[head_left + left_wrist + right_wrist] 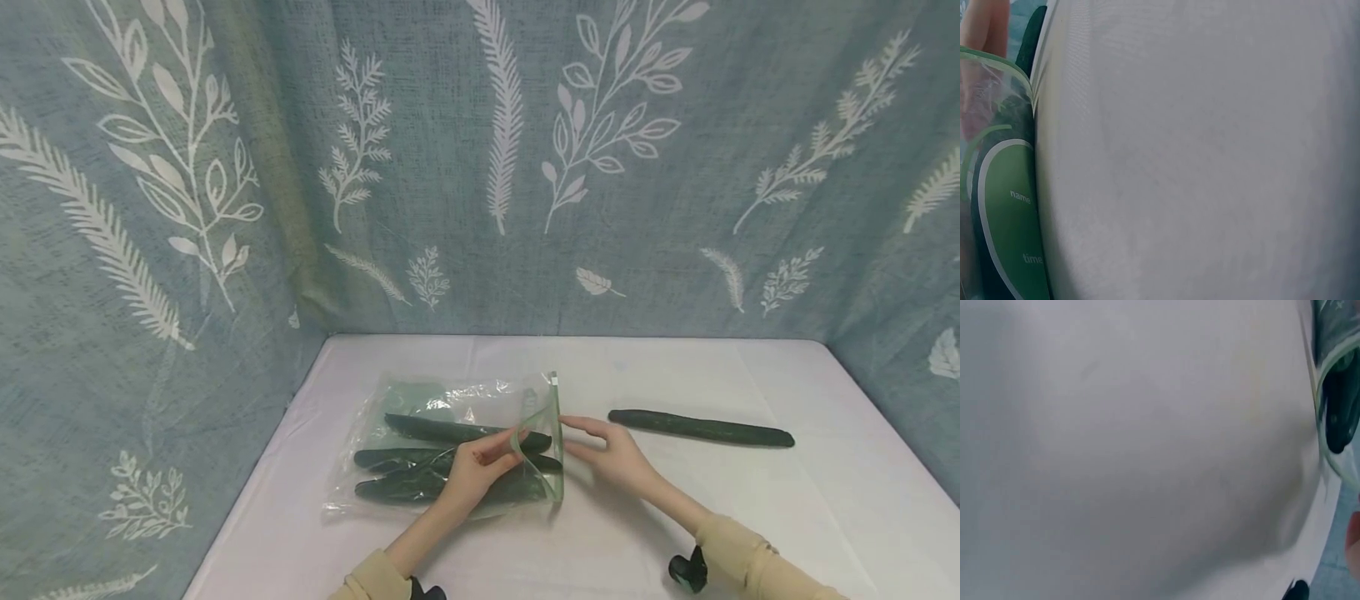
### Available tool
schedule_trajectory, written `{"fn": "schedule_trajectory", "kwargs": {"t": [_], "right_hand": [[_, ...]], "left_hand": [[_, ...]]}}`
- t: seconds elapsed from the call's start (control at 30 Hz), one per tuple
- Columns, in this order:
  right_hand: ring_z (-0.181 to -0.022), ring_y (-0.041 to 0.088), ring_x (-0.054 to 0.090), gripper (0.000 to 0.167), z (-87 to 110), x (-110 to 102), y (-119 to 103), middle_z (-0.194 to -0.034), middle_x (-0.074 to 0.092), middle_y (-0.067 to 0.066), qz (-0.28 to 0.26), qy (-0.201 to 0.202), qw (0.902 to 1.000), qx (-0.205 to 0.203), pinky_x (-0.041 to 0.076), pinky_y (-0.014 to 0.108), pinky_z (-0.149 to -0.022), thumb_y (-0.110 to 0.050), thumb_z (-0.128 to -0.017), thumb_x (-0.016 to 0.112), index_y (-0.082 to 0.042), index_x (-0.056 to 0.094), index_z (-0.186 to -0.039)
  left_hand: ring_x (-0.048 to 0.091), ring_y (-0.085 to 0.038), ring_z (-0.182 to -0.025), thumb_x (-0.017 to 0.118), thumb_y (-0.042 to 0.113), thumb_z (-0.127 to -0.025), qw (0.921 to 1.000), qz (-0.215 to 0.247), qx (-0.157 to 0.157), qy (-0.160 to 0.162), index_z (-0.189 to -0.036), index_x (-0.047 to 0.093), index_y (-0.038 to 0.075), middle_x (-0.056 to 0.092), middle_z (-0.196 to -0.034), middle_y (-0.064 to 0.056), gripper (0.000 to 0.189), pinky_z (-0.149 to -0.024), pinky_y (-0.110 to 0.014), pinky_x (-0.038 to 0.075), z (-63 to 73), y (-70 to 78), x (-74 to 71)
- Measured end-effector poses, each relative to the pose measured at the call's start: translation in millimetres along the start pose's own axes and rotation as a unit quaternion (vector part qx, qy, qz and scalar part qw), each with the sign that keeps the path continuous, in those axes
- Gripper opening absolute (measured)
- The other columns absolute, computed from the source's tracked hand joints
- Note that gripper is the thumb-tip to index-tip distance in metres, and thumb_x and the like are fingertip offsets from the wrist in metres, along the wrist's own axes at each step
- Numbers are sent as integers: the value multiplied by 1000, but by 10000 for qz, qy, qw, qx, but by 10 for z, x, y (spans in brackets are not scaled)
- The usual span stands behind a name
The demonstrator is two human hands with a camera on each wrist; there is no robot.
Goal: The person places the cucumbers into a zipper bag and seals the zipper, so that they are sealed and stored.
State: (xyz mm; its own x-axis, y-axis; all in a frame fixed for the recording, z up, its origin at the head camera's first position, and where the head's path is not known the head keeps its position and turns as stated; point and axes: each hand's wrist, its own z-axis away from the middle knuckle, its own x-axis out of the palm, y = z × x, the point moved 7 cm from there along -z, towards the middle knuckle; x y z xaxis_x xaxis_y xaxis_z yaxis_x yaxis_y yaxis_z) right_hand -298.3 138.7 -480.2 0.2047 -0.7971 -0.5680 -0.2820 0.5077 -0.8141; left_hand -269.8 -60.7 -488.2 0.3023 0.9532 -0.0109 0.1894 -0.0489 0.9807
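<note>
A clear zip bag (480, 390) with a green-edged mouth lies flat on the table, its opening facing right. Inside it are three long dark cucumbers (442, 429), side by side. My left hand (472, 471) pinches the upper lip of the mouth and lifts it into a gap. At the mouth's right side, my right hand (621, 458) reaches in with extended fingers touching the rim. Through the gap in the right wrist view, a cucumber end (1340, 422) shows. One more cucumber (701, 427) lies loose on the table, beyond my right hand.
A white cloth covers the table (675, 367). Blue-green curtains (465, 275) with white leaf prints hang behind it and on both sides. The bag's green printed label (1013, 212) reads "name" and "time" in the left wrist view.
</note>
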Motion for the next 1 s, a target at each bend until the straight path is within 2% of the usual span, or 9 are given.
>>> {"fn": "schedule_trajectory", "kwargs": {"t": [0.23, 0.67, 1.0], "right_hand": [[-126, 38, 50, 44, 103, -199, 114, -132, 59, 11, 235, 39, 9997, 6, 41, 60, -103, -26, -88, 68, -13, 59, -129], [-125, 43, 49, 43, 264, -604, 295, -132, 58, 17, 461, 388, 9982, -46, 42, 62, -100, -19, -89, 66, -7, 57, -129], [-122, 40, 52, 45, 363, -965, 390, -130, 58, 20, 947, 760, 9926, -8, 45, 54, -99, -19, -89, 67, -2, 57, -128]], "left_hand": [[53, -42, -120, 66, 7, -87, 9999, 1, -131, 7, -129, 53, -3, 57, -130, -21, 45, -95, -24, 52, -12, -21, 7], [54, -39, -120, 66, 7, -86, 10000, -14, -28, 14, -129, 53, -3, 57, -129, -21, 46, -95, -24, 52, -15, -25, -3], [53, -42, -120, 66, 7, -86, 10000, -9, -8, 71, -128, 54, -4, 58, -127, -23, 45, -94, -23, 52, -4, -31, -21]]}}
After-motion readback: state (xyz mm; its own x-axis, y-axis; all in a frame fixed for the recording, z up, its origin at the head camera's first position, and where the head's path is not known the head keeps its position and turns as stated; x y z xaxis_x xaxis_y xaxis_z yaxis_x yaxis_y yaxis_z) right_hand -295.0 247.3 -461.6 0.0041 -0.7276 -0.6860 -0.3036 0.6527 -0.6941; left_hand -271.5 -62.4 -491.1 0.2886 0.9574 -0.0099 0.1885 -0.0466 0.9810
